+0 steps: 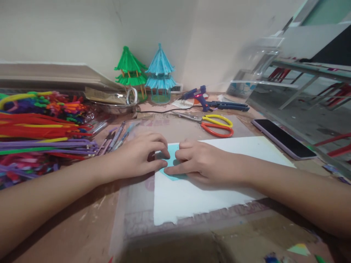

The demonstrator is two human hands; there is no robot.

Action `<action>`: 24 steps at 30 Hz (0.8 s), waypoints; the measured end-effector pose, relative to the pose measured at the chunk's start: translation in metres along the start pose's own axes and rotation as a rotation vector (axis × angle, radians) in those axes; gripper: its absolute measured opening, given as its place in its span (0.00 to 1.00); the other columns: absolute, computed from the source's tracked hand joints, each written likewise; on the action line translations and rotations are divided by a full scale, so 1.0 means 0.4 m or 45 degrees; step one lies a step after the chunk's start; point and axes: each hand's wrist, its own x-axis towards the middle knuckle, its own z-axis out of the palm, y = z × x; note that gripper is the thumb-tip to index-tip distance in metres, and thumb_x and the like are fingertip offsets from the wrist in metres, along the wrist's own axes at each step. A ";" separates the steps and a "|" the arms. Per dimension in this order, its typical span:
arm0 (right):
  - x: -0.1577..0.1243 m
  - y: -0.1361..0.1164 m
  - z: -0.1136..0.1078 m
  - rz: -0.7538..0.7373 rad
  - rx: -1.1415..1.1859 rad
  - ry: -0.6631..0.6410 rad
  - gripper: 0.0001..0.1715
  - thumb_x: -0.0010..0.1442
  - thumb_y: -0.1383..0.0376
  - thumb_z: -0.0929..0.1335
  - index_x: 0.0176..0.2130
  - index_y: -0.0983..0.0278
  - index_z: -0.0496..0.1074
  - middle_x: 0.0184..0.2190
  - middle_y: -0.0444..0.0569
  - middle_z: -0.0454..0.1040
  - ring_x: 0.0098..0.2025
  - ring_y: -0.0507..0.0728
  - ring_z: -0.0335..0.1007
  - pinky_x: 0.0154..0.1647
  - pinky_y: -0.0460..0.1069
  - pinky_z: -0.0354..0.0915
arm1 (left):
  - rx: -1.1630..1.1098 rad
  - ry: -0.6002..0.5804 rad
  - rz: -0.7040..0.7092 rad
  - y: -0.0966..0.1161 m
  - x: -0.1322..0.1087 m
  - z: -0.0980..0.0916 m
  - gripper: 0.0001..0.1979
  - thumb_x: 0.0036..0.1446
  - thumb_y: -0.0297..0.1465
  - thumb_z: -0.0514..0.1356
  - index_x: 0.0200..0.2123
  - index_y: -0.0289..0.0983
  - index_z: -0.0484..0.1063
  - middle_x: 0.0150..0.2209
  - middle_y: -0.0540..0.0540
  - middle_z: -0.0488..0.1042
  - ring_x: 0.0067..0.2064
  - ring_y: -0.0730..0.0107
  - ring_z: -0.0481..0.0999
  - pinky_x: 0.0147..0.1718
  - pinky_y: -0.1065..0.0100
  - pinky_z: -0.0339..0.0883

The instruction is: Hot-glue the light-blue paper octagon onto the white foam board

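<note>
A light-blue piece of paper (174, 151) lies on a white sheet (175, 201) whose near edge is torn and ragged. My left hand (144, 155) rests at its left side, with bent fingers and the thumb apart and nothing gripped between them. From the right, my right hand (204, 160) presses down on the light-blue paper. Its index finger is stretched out flat near the paper's lower edge, while the other fingers are curled. Part of the light-blue paper is hidden beneath my fingers.
Scissors (216, 125) with yellow and orange handles lie beyond the sheet, near a blue glue gun (196, 95). Pipe cleaners (41, 126) are heaped left. Green (130, 69) and blue pagoda models (160, 73) stand behind. A phone (283, 138) lies right.
</note>
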 end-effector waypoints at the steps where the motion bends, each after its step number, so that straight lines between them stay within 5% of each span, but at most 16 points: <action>1: 0.000 0.000 -0.001 0.010 0.019 0.011 0.22 0.66 0.76 0.61 0.47 0.64 0.80 0.34 0.52 0.76 0.36 0.56 0.63 0.37 0.51 0.60 | -0.017 -0.002 -0.005 -0.001 -0.001 0.001 0.08 0.63 0.35 0.60 0.40 0.39 0.78 0.46 0.44 0.75 0.50 0.60 0.75 0.52 0.59 0.66; 13: 0.004 0.010 0.000 0.122 0.265 0.057 0.20 0.64 0.76 0.62 0.40 0.64 0.82 0.27 0.48 0.72 0.34 0.55 0.63 0.36 0.50 0.60 | -0.136 -0.029 -0.095 -0.002 0.000 0.013 0.10 0.63 0.38 0.59 0.39 0.39 0.74 0.48 0.44 0.72 0.52 0.59 0.74 0.53 0.56 0.67; 19: -0.013 0.025 0.014 0.106 0.257 0.213 0.20 0.63 0.75 0.61 0.33 0.63 0.81 0.24 0.45 0.67 0.30 0.53 0.61 0.34 0.50 0.60 | -0.198 -0.027 -0.082 -0.010 0.002 0.010 0.08 0.63 0.36 0.58 0.39 0.39 0.74 0.47 0.45 0.72 0.52 0.60 0.73 0.54 0.57 0.66; 24: -0.017 0.029 0.015 0.059 0.201 0.200 0.20 0.63 0.76 0.61 0.36 0.64 0.82 0.23 0.44 0.66 0.28 0.53 0.58 0.34 0.50 0.60 | -0.181 -0.003 -0.125 0.001 0.003 0.016 0.08 0.60 0.38 0.60 0.38 0.40 0.73 0.46 0.45 0.72 0.51 0.59 0.73 0.52 0.57 0.67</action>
